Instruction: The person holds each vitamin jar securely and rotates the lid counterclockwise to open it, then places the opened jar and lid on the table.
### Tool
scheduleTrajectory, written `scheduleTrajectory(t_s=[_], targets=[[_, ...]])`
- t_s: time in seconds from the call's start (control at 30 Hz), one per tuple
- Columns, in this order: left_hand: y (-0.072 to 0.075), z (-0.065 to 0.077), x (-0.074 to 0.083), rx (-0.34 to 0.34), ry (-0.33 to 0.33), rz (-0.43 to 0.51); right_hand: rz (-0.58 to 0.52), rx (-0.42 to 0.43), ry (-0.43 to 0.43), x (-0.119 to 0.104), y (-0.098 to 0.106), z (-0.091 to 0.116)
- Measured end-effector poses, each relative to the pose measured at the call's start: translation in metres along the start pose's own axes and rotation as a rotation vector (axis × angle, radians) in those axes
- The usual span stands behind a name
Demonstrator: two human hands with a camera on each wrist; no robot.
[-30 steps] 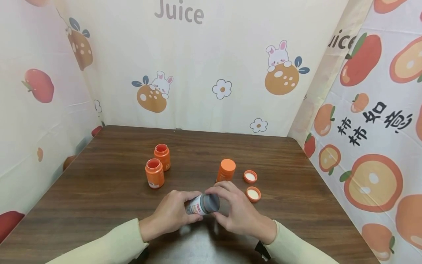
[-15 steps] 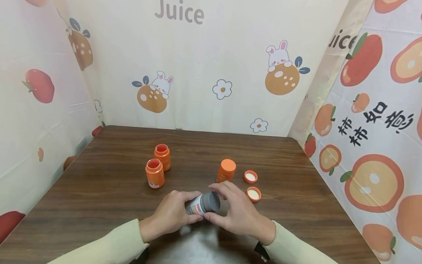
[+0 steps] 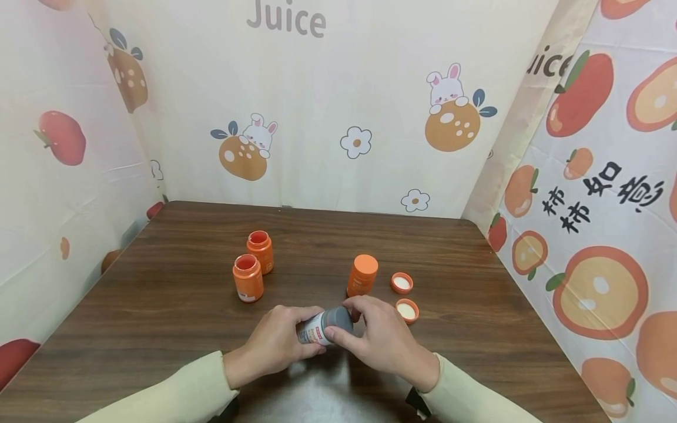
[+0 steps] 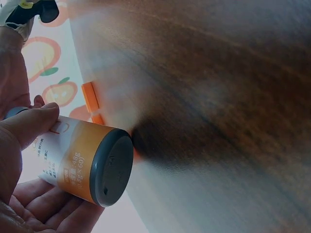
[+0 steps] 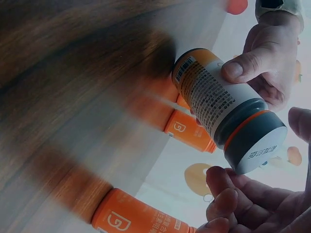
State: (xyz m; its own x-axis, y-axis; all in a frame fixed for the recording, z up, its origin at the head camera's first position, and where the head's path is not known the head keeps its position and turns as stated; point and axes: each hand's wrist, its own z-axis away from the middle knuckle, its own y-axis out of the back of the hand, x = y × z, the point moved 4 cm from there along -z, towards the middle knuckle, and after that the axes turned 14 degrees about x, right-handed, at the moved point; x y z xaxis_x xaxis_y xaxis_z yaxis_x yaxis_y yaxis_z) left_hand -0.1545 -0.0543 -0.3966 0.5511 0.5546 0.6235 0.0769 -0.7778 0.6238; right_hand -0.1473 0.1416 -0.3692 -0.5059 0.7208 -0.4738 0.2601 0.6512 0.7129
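Note:
A pill bottle (image 3: 315,330) with a white and orange label lies tilted in my left hand (image 3: 274,339), its grey base toward the left wrist camera. My left thumb presses on the label and the fingers curl beneath. My right hand (image 3: 385,341) is around the bottle's grey cap (image 3: 338,320), thumb on the near side and index finger over the far side. In the right wrist view the cap sits on the bottle with an orange band under it, and the curled fingertips (image 5: 221,179) are at its lower edge.
Two uncapped orange bottles, one nearer (image 3: 248,279) and one farther (image 3: 260,251), stand at the left. A capped orange bottle (image 3: 363,275) stands beyond my right hand. Beside it, two orange caps, one farther (image 3: 401,283) and one nearer (image 3: 406,311), lie with white insides up on the wooden table (image 3: 174,282).
My right hand has turned around the cap: its thumb has moved up onto the near side and its index finger has drawn in at the far side. The left hand stays in place.

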Motion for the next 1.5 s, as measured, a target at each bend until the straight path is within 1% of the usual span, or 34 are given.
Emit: scheduleTrajectory(t_s=[0.17,0.37,0.53,0.83,1.03,1.3,1.5], targets=[[-0.001,0.0,0.0,0.012,-0.009,0.006,-0.018,-0.015,0.0,0.0,-0.001,-0.001],[-0.001,0.0,0.001,0.006,-0.005,0.011,-0.046,-0.016,0.023,0.0,-0.001,-0.001],[0.0,0.0,0.001,0.004,0.001,0.007,-0.075,-0.014,0.053,-0.001,0.0,-0.001],[0.0,0.0,0.001,0.004,0.003,-0.005,-0.101,0.022,0.133,-0.002,0.003,-0.001],[0.001,-0.001,0.001,0.012,0.003,-0.017,-0.096,0.034,0.134,-0.002,0.008,-0.001],[0.003,-0.002,-0.001,0.015,0.024,-0.018,-0.113,0.059,0.13,0.001,0.012,0.0],[0.004,-0.004,-0.003,0.047,0.033,-0.031,-0.112,0.074,0.136,0.005,0.016,0.001]])
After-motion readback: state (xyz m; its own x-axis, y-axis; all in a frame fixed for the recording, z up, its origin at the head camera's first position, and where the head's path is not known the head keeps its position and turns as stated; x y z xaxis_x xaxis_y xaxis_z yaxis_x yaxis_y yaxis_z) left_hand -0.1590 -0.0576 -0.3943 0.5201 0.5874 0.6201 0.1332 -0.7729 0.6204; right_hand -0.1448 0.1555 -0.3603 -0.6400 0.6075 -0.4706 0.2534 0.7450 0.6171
